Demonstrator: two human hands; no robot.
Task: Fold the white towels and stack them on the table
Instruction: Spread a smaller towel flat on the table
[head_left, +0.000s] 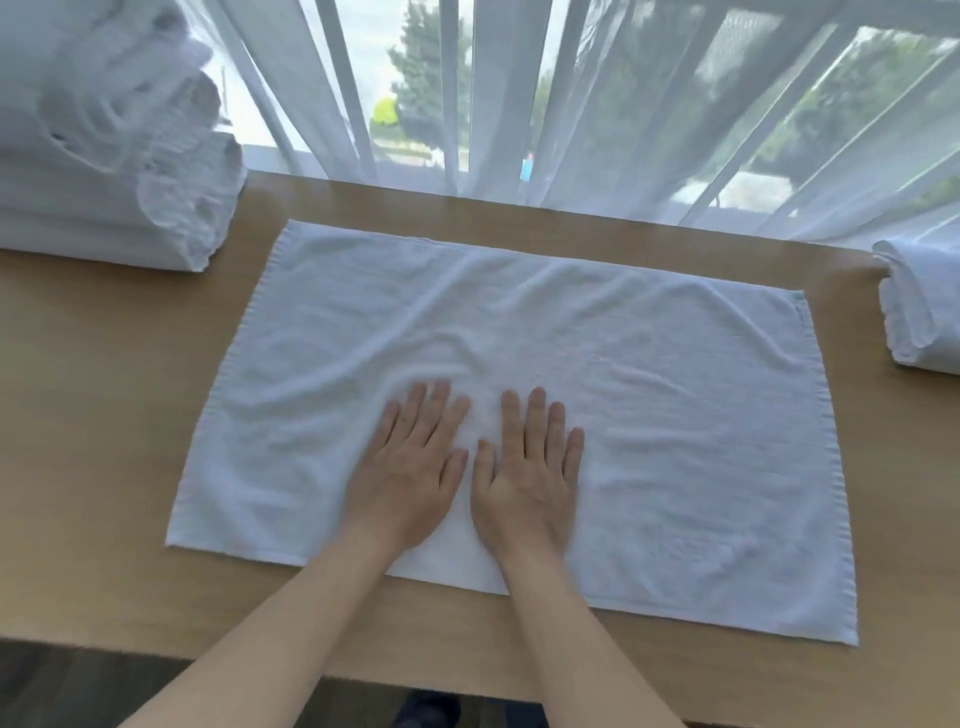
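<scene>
A white towel (649, 415) lies spread out flat on the wooden table (104, 441), with soft wrinkles across its middle. My left hand (410, 467) and my right hand (530, 478) lie side by side, palms down with straight fingers, pressing on the towel's near centre. A tall pile of white towels (104, 171) sits at the table's far left corner. A folded white towel stack (919, 312) rests at the far right edge, partly cut off by the frame.
Sheer white curtains (571, 104) hang along the table's far edge in front of a window. The table's near edge runs under my forearms, with dark floor (78, 686) below it.
</scene>
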